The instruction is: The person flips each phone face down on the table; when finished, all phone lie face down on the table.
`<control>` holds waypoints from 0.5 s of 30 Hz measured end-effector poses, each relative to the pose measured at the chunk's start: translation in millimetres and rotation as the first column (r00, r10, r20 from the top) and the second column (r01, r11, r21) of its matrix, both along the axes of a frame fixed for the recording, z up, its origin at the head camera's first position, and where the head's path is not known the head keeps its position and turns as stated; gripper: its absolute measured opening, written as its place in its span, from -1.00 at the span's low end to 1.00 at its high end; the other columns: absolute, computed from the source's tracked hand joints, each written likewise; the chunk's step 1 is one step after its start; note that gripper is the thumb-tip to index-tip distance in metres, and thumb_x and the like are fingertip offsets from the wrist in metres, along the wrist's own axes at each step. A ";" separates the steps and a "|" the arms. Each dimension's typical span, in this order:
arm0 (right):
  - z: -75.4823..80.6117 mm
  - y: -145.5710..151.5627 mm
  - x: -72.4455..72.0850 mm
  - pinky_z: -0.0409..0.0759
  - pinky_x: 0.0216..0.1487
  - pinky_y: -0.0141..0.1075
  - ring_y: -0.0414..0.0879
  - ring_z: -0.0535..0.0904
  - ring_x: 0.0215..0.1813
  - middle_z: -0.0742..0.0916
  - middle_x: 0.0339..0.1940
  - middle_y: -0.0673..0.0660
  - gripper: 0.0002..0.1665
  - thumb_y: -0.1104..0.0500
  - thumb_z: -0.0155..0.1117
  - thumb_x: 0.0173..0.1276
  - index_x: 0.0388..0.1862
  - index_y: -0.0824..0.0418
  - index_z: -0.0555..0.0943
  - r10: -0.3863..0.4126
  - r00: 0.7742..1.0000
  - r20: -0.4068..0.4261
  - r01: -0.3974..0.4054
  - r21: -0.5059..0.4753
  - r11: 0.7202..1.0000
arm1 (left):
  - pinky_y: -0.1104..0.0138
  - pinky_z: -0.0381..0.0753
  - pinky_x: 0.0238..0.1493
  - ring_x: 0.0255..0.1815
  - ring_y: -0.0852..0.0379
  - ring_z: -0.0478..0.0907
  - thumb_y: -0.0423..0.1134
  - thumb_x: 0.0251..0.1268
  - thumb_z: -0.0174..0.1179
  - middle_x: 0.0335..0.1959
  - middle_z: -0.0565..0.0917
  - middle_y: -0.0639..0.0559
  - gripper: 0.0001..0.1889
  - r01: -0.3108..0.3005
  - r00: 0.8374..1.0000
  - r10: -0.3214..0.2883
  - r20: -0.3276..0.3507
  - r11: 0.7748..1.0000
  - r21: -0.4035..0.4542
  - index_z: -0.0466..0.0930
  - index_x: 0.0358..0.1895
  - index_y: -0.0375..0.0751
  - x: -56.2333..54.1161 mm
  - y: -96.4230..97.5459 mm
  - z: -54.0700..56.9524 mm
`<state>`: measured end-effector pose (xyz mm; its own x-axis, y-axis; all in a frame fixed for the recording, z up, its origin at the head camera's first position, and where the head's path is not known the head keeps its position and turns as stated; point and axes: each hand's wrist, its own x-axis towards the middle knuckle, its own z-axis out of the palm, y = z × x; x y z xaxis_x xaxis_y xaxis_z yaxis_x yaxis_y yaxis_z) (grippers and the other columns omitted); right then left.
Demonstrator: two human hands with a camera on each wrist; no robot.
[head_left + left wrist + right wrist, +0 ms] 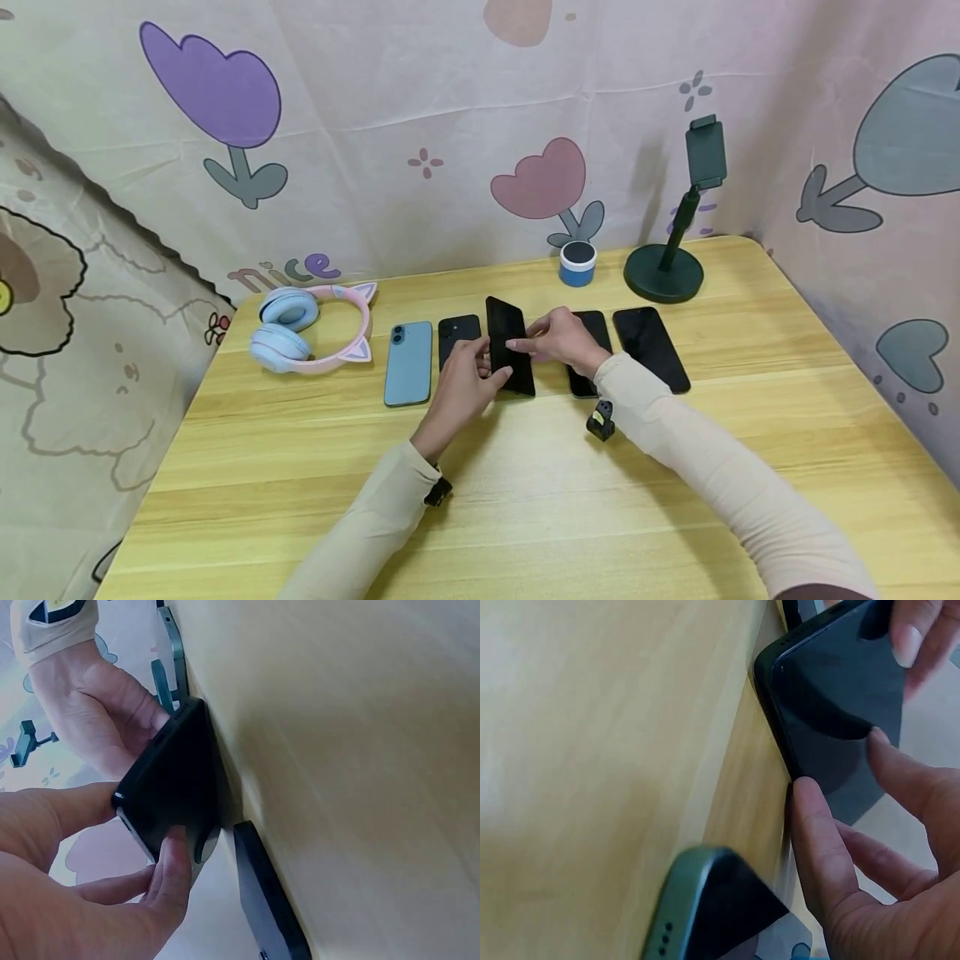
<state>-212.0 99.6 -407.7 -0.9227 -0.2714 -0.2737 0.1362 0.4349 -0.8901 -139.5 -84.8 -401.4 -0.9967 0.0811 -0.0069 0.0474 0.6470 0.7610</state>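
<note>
A black smartphone (507, 337) stands tilted on its long edge in the middle of the row, its dark screen turned to the right. My left hand (463, 385) holds it at the near end, thumb at the end edge and fingers against the back, as the left wrist view shows. From the other side my right hand (564, 340) pinches it, with the thumb on the screen (832, 765) and the other fingers by its lower edge. Just left of it lies a dark phone (456, 333), back up and partly hidden by my left hand.
To the left lie a light blue phone (408, 364) and cat-ear headphones (343, 360). Two phones rest screen up on the right, a nearer one (592, 329) partly behind my right hand and an outer one (651, 343). Behind stand a blue-white jar (577, 271) and a dark green phone stand (664, 282).
</note>
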 end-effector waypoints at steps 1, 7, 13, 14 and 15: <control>0.1 -1.2 0.4 0.70 0.00 -0.10 0.05 0.79 -0.18 0.66 0.17 0.37 -0.37 -0.02 0.54 0.26 0.12 0.42 0.66 -0.006 1.000 0.008 0.006 -0.017 1.000 | 0.15 0.65 0.03 0.01 -0.02 0.63 -0.21 0.32 0.40 0.18 0.48 -0.22 -0.32 0.000 1.000 0.000 -0.004 1.000 0.010 0.38 0.43 -0.38 -0.1 0.2 0.4; -1.3 -5.5 2.1 0.73 -0.11 -0.17 0.08 0.78 -0.15 0.68 0.08 0.33 -0.39 -0.12 0.47 0.31 0.03 0.39 0.71 -0.022 0.998 0.059 0.029 -0.112 0.993 | 0.18 0.68 0.02 0.05 -0.05 0.66 -0.22 0.33 0.39 0.21 0.47 -0.27 -0.33 0.013 1.000 -0.012 -0.016 0.997 0.080 0.38 0.44 -0.36 0.8 2.1 4.5; -1.1 -4.9 3.3 0.72 -0.06 -0.11 0.09 0.77 -0.09 0.70 0.05 0.36 -0.19 -0.25 0.40 0.33 0.21 0.41 0.60 -0.012 0.991 0.132 0.041 -0.214 0.976 | 0.22 0.69 0.01 0.05 -0.04 0.67 -0.20 0.34 0.38 0.25 0.47 -0.23 -0.34 0.033 0.999 -0.029 -0.031 0.991 0.129 0.38 0.44 -0.33 1.6 4.6 5.6; -0.6 -4.1 3.5 0.72 -0.05 -0.09 0.10 0.77 -0.08 0.70 0.06 0.36 -0.16 -0.26 0.39 0.33 0.25 0.41 0.57 -0.009 0.989 0.145 0.043 -0.231 0.972 | 0.22 0.69 0.01 0.05 -0.04 0.67 -0.19 0.34 0.38 0.26 0.48 -0.22 -0.34 0.034 0.999 -0.030 -0.031 0.990 0.135 0.38 0.44 -0.33 1.7 4.8 5.3; -0.3 -3.5 3.8 0.72 -0.04 -0.07 0.10 0.77 -0.07 0.70 0.07 0.36 -0.13 -0.27 0.39 0.32 0.29 0.41 0.54 -0.007 0.988 0.153 0.045 -0.244 0.969 | 0.21 0.68 0.01 0.06 -0.04 0.67 -0.18 0.34 0.38 0.26 0.48 -0.21 -0.33 0.035 0.999 -0.031 -0.029 0.989 0.141 0.38 0.44 -0.31 1.8 5.2 5.2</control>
